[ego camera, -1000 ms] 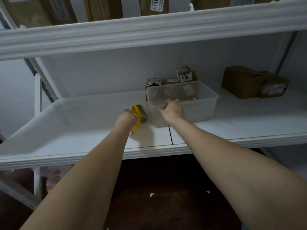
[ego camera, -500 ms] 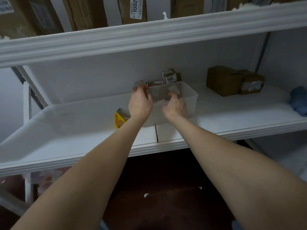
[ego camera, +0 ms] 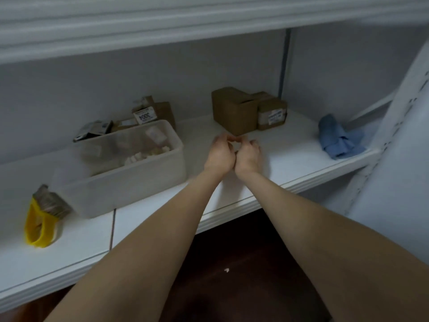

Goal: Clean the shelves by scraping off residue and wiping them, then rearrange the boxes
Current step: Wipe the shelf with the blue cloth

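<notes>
The white shelf [ego camera: 290, 156] runs across the view, smooth and matt, with a moulded lip along its front edge and a thin seam between two panels at the left. The widest bare stretch lies in its middle and right, between a translucent plastic tub [ego camera: 130, 173] and a crumpled blue cloth [ego camera: 339, 140] that lies close to the right end, near the front lip. At the back of that stretch stand two brown cardboard boxes, touching side by side: the larger box [ego camera: 232, 110], square-cornered with a flap seam on top, and the smaller box [ego camera: 271, 115], which bears a white label. Just in front of them the left hand [ego camera: 219, 154] and right hand [ego camera: 248, 156] hover together, heels touching, fingers curled inward with the tips almost meeting; whether they pinch anything small I cannot tell, for the spot is blurred. The tub is rectangular with rounded corners, and pale small items show through its wall. Behind it, against the back wall, crowd several small labelled cartons [ego camera: 148, 112] and a dark packet [ego camera: 92, 131]. Left of the tub a yellow-handled scraper [ego camera: 39, 226] lies near the front edge. The upper shelf's moulded edge [ego camera: 162, 26] hangs overhead, a white upright [ego camera: 394, 170] closes the right side, and the dark floor [ego camera: 232, 263] shows below.
</notes>
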Demonstrator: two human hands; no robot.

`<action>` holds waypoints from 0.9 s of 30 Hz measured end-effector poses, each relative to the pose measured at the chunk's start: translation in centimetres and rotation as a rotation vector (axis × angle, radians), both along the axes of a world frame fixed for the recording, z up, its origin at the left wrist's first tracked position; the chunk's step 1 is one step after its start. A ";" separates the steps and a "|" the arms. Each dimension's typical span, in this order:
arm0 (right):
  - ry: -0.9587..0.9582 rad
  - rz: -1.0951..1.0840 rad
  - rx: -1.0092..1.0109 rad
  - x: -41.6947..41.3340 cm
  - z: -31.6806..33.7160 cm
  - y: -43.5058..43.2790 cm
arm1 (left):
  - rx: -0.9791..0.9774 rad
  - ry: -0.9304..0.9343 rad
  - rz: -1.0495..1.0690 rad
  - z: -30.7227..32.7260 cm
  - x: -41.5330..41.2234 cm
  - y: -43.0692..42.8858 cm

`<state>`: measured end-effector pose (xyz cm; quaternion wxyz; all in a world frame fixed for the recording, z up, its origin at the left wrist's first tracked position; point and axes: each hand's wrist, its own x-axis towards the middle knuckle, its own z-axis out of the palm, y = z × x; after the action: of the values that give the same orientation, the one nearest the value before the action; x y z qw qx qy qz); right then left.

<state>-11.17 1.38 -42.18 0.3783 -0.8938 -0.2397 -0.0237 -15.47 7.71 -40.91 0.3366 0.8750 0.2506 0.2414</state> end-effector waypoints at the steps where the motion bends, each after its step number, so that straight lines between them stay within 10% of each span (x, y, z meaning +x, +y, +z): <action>1: 0.036 -0.026 0.025 0.9 0.2 -0.2 | -0.006 0.051 0.014 0.0 1.3 0.0; 27: -0.084 -0.470 -0.291 15.7 0.5 -10.8 | 0.199 0.315 -0.160 -0.8 14.8 -7.4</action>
<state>4.55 -9.46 -41.71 0.2196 -0.9681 -0.0422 -0.1131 -0.67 0.34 -41.68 0.2232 0.9479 0.2050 0.0977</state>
